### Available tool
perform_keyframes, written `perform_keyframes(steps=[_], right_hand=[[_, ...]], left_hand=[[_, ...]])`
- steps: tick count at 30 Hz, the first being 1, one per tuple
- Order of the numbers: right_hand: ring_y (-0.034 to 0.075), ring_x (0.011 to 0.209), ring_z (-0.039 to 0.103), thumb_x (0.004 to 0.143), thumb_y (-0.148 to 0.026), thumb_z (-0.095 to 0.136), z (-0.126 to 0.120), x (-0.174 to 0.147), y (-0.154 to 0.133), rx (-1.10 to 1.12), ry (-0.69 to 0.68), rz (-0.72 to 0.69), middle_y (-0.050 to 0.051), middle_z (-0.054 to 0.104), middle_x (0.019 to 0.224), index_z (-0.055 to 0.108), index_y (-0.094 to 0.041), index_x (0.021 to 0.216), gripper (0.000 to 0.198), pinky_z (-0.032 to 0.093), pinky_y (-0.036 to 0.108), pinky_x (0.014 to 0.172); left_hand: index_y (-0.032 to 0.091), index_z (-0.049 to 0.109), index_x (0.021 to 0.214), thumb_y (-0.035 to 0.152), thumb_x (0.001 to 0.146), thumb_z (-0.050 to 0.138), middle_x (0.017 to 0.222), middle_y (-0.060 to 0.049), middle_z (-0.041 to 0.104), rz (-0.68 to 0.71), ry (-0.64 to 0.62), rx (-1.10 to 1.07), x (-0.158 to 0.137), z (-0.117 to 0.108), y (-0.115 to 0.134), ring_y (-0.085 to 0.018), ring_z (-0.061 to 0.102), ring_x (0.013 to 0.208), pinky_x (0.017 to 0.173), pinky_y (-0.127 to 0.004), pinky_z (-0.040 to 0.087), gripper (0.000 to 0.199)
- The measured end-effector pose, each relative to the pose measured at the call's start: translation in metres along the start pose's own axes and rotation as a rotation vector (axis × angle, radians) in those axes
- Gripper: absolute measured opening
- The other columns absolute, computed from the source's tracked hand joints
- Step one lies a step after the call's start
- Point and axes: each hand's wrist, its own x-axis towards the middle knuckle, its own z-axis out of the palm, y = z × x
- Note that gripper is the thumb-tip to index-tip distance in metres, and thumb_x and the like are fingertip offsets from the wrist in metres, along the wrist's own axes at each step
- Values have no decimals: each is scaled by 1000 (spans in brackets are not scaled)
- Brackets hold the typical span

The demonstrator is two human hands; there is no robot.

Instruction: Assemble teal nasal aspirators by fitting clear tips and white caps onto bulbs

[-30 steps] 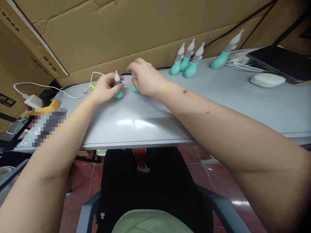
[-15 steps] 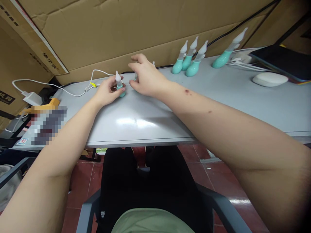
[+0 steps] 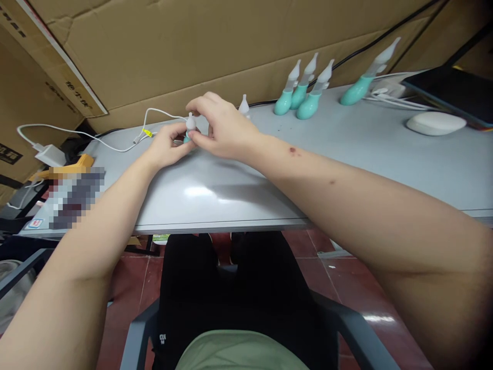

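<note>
My left hand (image 3: 169, 145) is closed around a small nasal aspirator (image 3: 191, 122) with a white tip and a teal bulb, held upright at the table's back left. Most of its bulb is hidden by fingers. Curved over the same aspirator from the right is my right hand (image 3: 223, 123), its thumb against the barrel and its index finger arched by the tip. Just behind that hand, a second aspirator (image 3: 244, 107) shows only its white upper part. Three teal-bulbed aspirators (image 3: 307, 105) stand grouped farther right, and another aspirator (image 3: 358, 90) leans beyond them.
A white charging cable (image 3: 115, 149) runs to a plug (image 3: 51, 155) at left, near a yellow tool (image 3: 82, 163) and a blurred-out item (image 3: 79, 198). At right lie a white rounded object (image 3: 436, 124) and a dark flat device (image 3: 454, 95). Cardboard (image 3: 231, 46) walls the back.
My right hand has moved left onto the aspirator in my left hand. The aspirator behind it is now more exposed. My left hand has barely moved.
</note>
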Motion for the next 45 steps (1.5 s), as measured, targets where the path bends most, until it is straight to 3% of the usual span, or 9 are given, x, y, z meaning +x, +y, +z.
perform_keyframes(steps=[4,8,12,17,23,27,33,41,45], right_hand=[[30,110,77,108,-6,74,4,-2,4,1,-53,-1,10,82,123,64,-24,114,22,62,48,112],[29,105,77,106,-7,77,3,-3,4,43,-49,53,7,82,115,62,-24,117,26,60,45,102],[30,103,76,103,-10,77,2,-4,0,90,-45,74,5,79,110,55,-27,110,28,59,46,99],[30,100,73,106,-16,77,3,-2,-1,204,-3,141,2,73,98,56,-30,103,26,62,45,101],[29,95,72,110,-18,79,6,-1,2,224,13,156,3,76,98,68,-30,103,17,63,44,100],[25,86,67,109,-11,79,6,1,-1,305,24,173,0,71,89,68,-29,99,24,60,40,88],[16,62,58,117,-1,73,2,4,-12,629,19,334,-5,63,69,64,-27,89,38,44,31,59],[16,57,57,120,-7,78,5,6,-7,849,46,363,-2,67,68,67,-26,84,43,43,30,52],[16,55,57,122,-5,78,5,7,-9,918,49,369,-1,66,66,69,-26,82,45,42,29,49]], left_hand=[[14,83,111,108,87,63,110,-12,79,39,-14,32,0,1,-5,-11,67,98,90,-29,57,99],[16,83,116,112,90,51,114,-14,78,83,-13,126,1,4,-7,-14,68,101,92,-32,59,105],[16,83,108,114,90,45,121,-17,78,135,-6,175,2,5,-3,-20,74,114,110,-43,67,107],[18,82,124,93,100,51,125,-17,81,79,-63,166,1,3,6,-24,76,118,117,-48,66,85],[15,78,125,66,100,57,130,-17,84,7,-93,181,-3,0,15,-25,77,119,117,-47,66,61],[15,79,120,65,100,60,128,-15,86,16,-95,158,-4,-3,21,-22,78,118,117,-42,67,57],[16,78,115,62,106,63,125,-10,85,49,-93,108,-6,-5,38,-19,81,119,125,-39,68,49],[18,81,120,61,112,60,134,-10,88,80,-120,32,-8,-6,43,-17,81,122,123,-36,66,49],[18,81,118,79,111,58,128,-10,88,89,-91,28,-8,-6,40,-17,80,117,119,-36,65,65]])
